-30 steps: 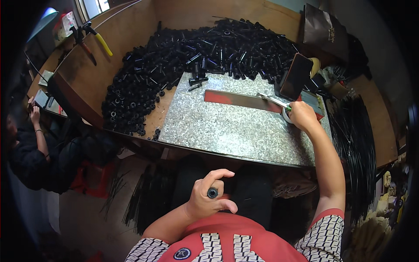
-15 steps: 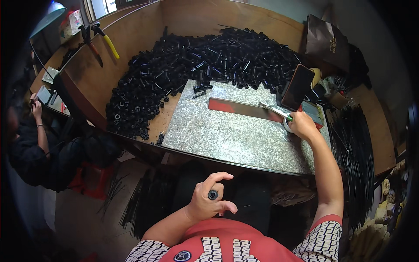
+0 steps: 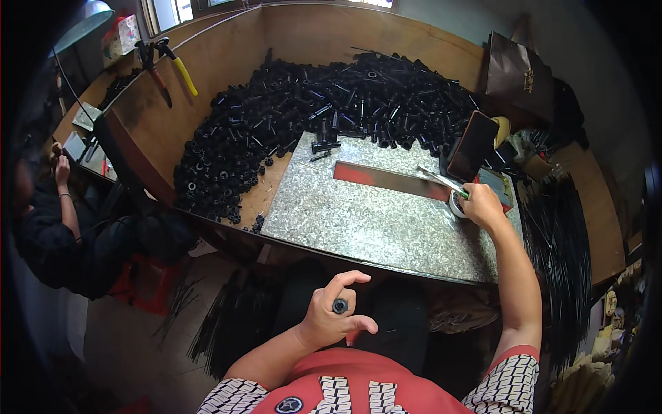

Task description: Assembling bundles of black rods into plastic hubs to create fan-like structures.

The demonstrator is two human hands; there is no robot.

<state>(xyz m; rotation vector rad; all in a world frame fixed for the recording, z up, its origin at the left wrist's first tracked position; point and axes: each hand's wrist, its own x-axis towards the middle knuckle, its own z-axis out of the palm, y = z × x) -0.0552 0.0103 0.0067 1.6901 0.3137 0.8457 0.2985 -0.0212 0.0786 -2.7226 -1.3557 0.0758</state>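
In front of my body, my left hand keeps a small black round part with a hole in its end. Its lower fingers curl round the part, while thumb and index finger stand apart. Over the right side of the speckled board, my right hand grips a slim metal tool with a green handle. The tool's far end points up and left. Just below that hand is a small white round container, partly hidden by it. A long flat metal strip, reddish at its ends, lies on the board.
Black plastic parts are heaped behind the board. A phone stands upright at its right, near a bundle of thin black rods. Two pliers hang on the wooden side wall. A co-worker sits at far left.
The view has shifted slightly, so the bench sits lower in the picture. Both hands keep their holds, with little visible movement of their own.
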